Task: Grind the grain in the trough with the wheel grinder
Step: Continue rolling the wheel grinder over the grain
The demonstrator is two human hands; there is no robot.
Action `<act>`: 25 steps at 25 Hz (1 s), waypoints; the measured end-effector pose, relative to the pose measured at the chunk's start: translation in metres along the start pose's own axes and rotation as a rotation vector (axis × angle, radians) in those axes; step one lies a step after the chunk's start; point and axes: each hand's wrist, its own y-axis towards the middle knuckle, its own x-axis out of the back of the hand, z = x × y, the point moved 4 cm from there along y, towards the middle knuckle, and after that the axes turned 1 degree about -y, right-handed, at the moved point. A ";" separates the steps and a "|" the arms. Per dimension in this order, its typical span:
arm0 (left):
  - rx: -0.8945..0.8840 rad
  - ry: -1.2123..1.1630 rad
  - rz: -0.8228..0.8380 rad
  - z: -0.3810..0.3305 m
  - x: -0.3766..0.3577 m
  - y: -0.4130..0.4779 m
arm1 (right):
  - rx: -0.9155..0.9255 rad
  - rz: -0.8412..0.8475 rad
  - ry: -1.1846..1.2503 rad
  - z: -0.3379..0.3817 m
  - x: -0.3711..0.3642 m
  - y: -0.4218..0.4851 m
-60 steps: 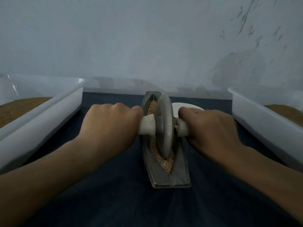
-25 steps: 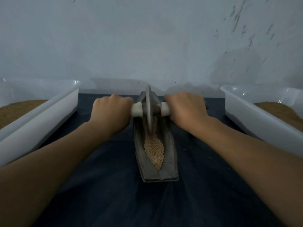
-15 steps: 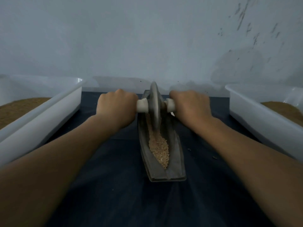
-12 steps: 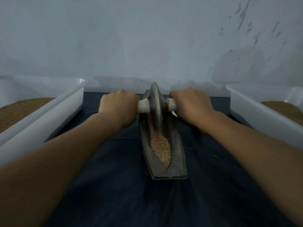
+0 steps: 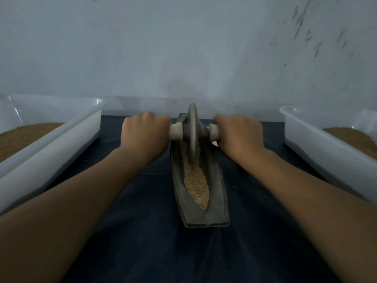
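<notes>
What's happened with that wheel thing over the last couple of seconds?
The wheel grinder rolled away from the person, from the middle of the trough to its far end, leaving the grain in the near half uncovered. The left hand and right hand went with it, gripping its handles as before. Trough, left bin and right bin stayed put.

Each hand (image 5: 145, 135) (image 5: 238, 133) grips the wheel grinder (image 5: 193, 131) over the trough (image 5: 219, 180)

White plastic tub (image 5: 51, 156) at L w/ brown meal (image 5: 24, 135) inside, matching tub (image 5: 318, 148) at R w/ same, dark blue cloth (image 5: 142, 242) btwn them, few pale crumbs (image 5: 266, 197) on cloth, pale wall (image 5: 163, 48) behind w/ dark scuffs (image 5: 306, 33) upper R
</notes>
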 end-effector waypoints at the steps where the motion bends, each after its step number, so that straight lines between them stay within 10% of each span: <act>1: 0.005 -0.014 0.035 0.001 -0.002 0.003 | 0.003 0.029 -0.004 -0.001 -0.001 0.005; 7: -0.204 -0.018 -0.185 0.009 0.023 -0.056 | 0.232 -0.235 -0.036 -0.016 0.028 -0.064; 15: 0.007 -0.007 0.121 -0.001 -0.002 0.013 | -0.017 0.005 -0.024 -0.002 -0.004 0.011; 21: -0.227 -0.012 -0.190 0.013 0.020 -0.047 | 0.172 -0.222 -0.110 -0.015 0.019 -0.057; 25: -0.039 0.000 -0.052 0.004 -0.006 -0.012 | 0.037 -0.150 -0.116 -0.002 0.004 -0.014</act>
